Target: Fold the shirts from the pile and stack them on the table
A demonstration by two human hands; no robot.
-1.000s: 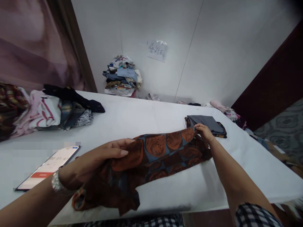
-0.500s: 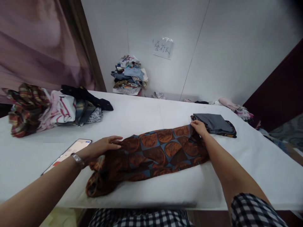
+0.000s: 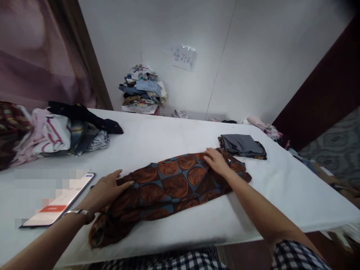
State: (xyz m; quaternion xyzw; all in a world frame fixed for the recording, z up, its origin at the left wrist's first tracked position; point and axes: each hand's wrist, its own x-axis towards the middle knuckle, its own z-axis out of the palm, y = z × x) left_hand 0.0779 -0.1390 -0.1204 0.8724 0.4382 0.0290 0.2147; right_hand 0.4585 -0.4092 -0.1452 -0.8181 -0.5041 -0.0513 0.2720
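The right hand [image 3: 218, 162] has slid inward! Half a second ago it was up at the far right corner of the printed shirt [image 3: 174, 180]; now it's along the upper edge, right of the frame's centre, and the end of the cloth it had hold of pokes out beyond the wrist. And the left hand [image 3: 108, 189], centre-left, has come down onto the near end, with thumb and forefinger spread apart on the fabric rather than clamped on it. As for the right, those fingers lie bent over the edge, and from here I can't tell whether they pinch or merely press.

The shirt itself, brown and orange roundels on blue, runs slantwise across the middle of the frame. A second ago it hung lifted between both hands; now it's down on the white surface [image 3: 295, 195] in one long strip. To my eye that moves the work from handling to straightening: the middle looks fairly flat, but the lower-left end is bunched and rolled, and the right end looks loose too.

Just beyond that right end, at centre right, sits a folded grey garment [image 3: 237, 144] on top of dark patterned cloth [image 3: 261, 153]. Over at lower left, a phone [image 3: 66, 200] lies beside the left forearm.
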